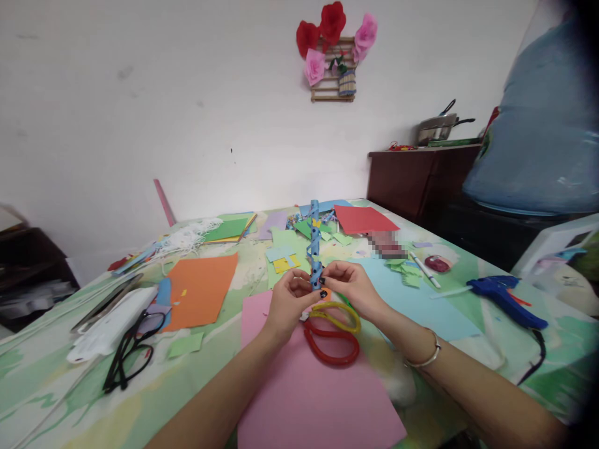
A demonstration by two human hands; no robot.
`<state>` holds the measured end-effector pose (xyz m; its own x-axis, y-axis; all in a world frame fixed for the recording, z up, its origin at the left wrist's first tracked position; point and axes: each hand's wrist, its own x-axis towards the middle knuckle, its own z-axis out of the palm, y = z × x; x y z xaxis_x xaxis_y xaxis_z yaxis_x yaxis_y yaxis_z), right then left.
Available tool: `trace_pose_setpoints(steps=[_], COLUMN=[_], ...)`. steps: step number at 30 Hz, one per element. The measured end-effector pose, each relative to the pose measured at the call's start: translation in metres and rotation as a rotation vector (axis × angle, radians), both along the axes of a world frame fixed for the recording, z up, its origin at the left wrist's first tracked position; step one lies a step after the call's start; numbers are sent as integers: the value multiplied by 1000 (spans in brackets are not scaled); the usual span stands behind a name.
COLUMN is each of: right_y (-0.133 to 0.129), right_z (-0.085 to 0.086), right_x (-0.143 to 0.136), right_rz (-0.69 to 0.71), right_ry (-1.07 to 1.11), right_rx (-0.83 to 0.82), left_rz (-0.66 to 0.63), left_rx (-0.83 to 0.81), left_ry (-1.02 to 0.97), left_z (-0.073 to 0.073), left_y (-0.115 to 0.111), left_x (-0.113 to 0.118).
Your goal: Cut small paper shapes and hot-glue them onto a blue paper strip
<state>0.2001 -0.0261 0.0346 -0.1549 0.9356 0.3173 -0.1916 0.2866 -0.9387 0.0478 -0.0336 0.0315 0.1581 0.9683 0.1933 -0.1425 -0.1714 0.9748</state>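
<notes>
A slim blue paper tube (315,246) with dark spots and a small yellow piece stands upright between my hands. At its lower end, the fingers of my left hand (292,299) are closed around it. My right hand (350,285) pinches the same end from the other side, thumb and fingertips against it. Just below the hands lie scissors with one yellow and one red handle (332,349); their blades are hidden. Under them is a sheet of pink paper (309,399). An orange bit of paper (326,294) shows beside the tube's base.
A blue glue gun (508,299) lies at right on light blue paper (421,305). Left are orange paper (201,290), black glasses (133,355) and a white power strip (112,324). Behind are green scraps (285,240), red paper (365,219) and white string (189,240).
</notes>
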Motion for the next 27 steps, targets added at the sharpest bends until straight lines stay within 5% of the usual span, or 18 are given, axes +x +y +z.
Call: trace_pose_setpoints(steps=[17,27], right_y=[3,13], right_z=[-2,-2], right_x=[-2,10], right_rz=[-101,-257], right_ry=[-87,-272], right_rx=[16,-17], left_rz=[72,224], left_rx=[29,15], left_ry=[71,554], left_z=[-2,-19], left_y=[4,25], left_x=[0,-17])
